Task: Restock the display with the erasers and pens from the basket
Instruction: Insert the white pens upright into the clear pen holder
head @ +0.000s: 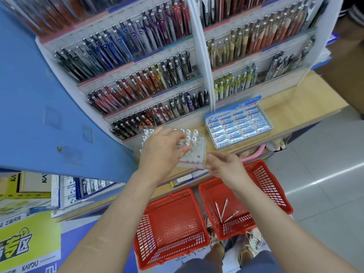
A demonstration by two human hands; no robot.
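Observation:
A white pen holder block point(194, 154) with rows of holes stands on the wooden counter, several white pens point(190, 134) upright in it. My left hand point(163, 148) hovers over the block and pinches the top of one white pen. My right hand point(222, 163) grips the block's clear front right corner. Three white pens point(224, 210) lie in the right red basket point(267, 186). The left red basket point(171, 227) holds nothing I can see. A box of blue and white erasers point(239, 127) sits full on the counter to the right.
Tiered racks of pens point(137, 75) rise behind the block. A blue panel point(49, 95) stands on the left, with boxed stock point(59, 192) below it. Grey floor point(325, 174) opens to the right. My shoes point(250, 245) are below the baskets.

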